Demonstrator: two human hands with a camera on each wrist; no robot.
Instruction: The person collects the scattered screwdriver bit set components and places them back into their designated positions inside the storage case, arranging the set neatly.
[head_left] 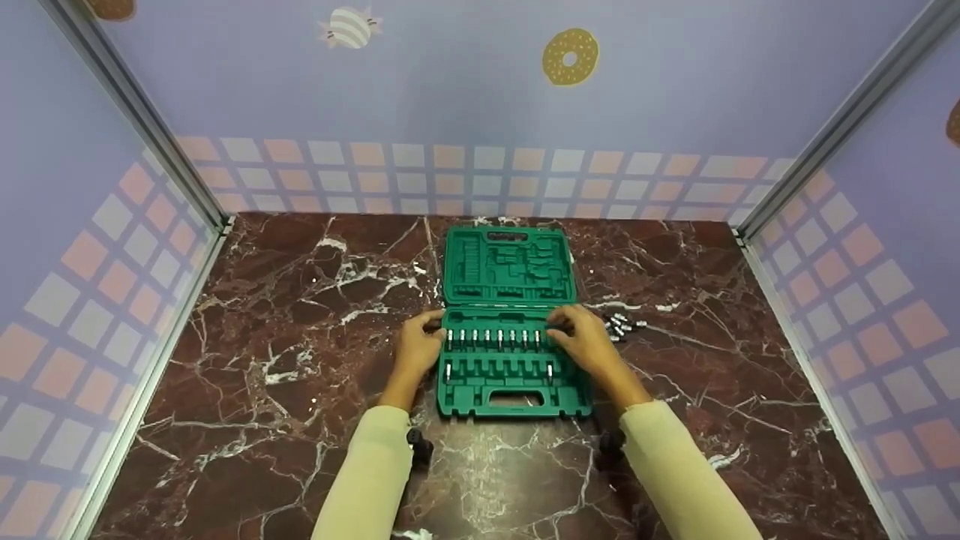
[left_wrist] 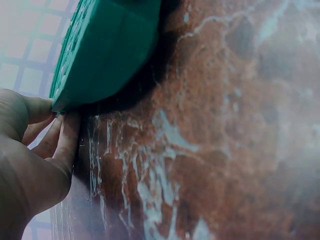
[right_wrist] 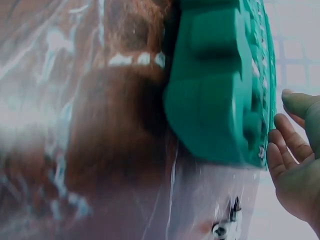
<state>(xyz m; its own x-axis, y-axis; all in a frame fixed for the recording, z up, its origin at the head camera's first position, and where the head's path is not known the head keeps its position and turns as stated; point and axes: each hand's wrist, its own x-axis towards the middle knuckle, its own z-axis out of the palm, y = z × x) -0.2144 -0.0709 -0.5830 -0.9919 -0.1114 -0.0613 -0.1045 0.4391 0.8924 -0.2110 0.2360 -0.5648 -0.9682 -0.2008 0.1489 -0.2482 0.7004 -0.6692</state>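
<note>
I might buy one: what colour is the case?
The case is green, clearest in the head view.

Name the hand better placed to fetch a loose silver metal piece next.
Right, likely: the right hand looks empty, nearer the loose silver metal pieces; the left hand holds the green plastic case at its left edge.

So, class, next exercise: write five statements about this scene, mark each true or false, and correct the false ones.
1. The green case lies open on the marbled table. True.
2. Both hands are at the case's left side. False: the left hand is at its left, the right hand at its right.
3. The upper row holds more metal pieces than the lower row. True.
4. Loose pieces lie left of the case. False: the loose pieces lie right of it.
5. The lid lies farther back than the upper row. True.
</note>
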